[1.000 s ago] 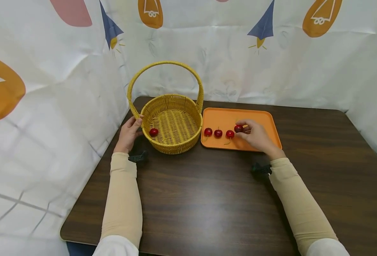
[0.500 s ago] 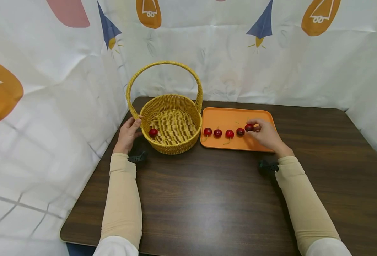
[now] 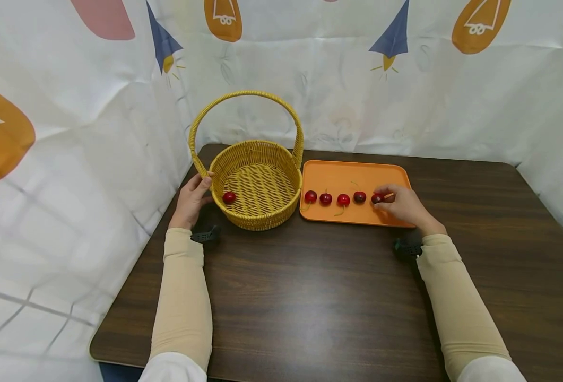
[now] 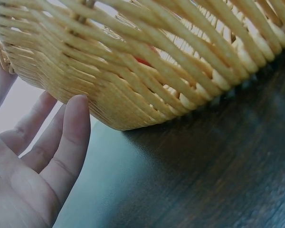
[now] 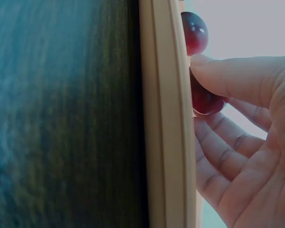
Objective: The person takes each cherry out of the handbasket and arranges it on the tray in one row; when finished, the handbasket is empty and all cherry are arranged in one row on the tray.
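At the tray's right part my right hand [image 3: 400, 204] pinches a dark red cherry [image 3: 378, 198] between thumb and fingers, low at the tray's surface. In the right wrist view this cherry [image 5: 208, 99] sits under the thumb, with another cherry [image 5: 194, 33] beyond it. Several cherries with stems lie in a row on the orange tray [image 3: 357, 171], the nearest one [image 3: 360, 197] just left of my hand. My left hand [image 3: 192, 200] holds the yellow woven basket [image 3: 257, 220] at its left rim, by the handle's base. One cherry [image 3: 229, 198] lies inside the basket.
The basket's tall arched handle [image 3: 248, 93] stands upright. Tray and basket are side by side near the back of the dark wooden table [image 3: 291, 297]. A white patterned curtain [image 3: 329, 79] hangs behind and to the left.
My right hand has moved right along the tray and down, with a cherry between its fingers. The cherry left of it now lies free in the row. My left hand has stayed put.
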### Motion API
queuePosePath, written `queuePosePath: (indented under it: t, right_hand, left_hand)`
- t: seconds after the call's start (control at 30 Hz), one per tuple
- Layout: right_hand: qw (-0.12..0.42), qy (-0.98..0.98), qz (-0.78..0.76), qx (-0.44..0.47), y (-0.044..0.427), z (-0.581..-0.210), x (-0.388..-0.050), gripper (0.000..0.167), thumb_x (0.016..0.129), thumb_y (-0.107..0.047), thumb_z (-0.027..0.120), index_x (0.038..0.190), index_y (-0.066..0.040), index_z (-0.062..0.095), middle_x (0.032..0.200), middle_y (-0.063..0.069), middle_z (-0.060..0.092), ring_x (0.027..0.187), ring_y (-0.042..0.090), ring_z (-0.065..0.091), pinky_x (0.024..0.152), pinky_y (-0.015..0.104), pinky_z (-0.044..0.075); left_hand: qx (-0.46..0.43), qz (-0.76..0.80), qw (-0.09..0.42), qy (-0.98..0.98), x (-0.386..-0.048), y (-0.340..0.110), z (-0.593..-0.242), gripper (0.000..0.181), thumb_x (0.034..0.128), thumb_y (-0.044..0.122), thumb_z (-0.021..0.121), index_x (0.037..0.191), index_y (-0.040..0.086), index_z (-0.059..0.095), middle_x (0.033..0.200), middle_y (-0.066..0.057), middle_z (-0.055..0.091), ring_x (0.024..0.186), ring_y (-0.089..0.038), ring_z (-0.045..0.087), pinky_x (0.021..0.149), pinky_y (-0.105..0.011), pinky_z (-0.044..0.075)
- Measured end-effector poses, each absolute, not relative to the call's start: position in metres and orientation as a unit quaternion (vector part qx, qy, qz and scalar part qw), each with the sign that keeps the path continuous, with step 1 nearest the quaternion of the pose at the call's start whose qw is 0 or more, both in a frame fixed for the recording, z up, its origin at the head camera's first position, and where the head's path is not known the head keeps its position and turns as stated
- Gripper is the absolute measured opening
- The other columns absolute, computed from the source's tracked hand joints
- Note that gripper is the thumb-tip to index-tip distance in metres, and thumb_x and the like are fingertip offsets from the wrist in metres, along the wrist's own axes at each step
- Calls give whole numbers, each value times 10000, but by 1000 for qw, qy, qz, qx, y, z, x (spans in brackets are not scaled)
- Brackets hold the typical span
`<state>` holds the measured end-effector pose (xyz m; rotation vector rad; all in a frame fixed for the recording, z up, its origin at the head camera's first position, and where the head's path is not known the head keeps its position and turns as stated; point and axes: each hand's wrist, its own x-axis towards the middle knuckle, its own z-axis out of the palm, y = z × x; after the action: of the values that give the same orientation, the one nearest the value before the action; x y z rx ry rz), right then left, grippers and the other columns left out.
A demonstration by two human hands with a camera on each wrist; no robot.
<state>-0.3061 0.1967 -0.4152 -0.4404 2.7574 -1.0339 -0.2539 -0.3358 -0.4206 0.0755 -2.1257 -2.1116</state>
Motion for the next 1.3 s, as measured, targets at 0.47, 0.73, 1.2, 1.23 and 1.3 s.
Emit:
queuePosePath:
  t: [0.47,0.73,1.2,1.23,1.3]
  right_hand:
    - [92,927,-337,-135,195,-418,-304,428,917,-161,692,1302,-26,563,1269,222,567,1113,379,559,929,515,470]
    - [103,925,-338,-139,196,-416,-306,475,914,-173,696,1341,-36,538,1295,225,547,1125,384,559,950,525,460]
    - [58,933,-328,-134,204,-392,-295,488,966,-320,621,1366,-57,529,1370,208,505,1186,407,526,938,571,446]
    - [47,933,-330,-135,202,-389,-294,478,969,-319,615,1361,-57,534,1370,204,505,1189,411,518,940,577,441]
    - [27,931,-337,-137,196,-385,-293,453,971,-309,613,1348,-66,548,1364,189,512,1191,407,514,941,580,436]
  left_hand:
    - [25,-712,77,-698,-254,-337,-424,469,988,319,575,1348,27,507,1415,-176,429,1222,-200,423,843,-305,471]
    - [26,-716,80,-693,-254,-338,-425,446,992,306,569,1345,38,520,1400,-167,439,1214,-208,428,829,-296,480]
    - [29,-712,77,-697,-257,-337,-423,457,986,326,573,1343,45,524,1410,-122,444,1219,-179,430,834,-290,481]
    - [29,-712,77,-697,-257,-337,-423,463,987,324,574,1347,39,517,1411,-126,442,1225,-183,427,840,-294,477]
    - [30,-712,74,-698,-255,-337,-425,464,990,321,567,1353,38,507,1416,-136,432,1231,-187,422,851,-302,470]
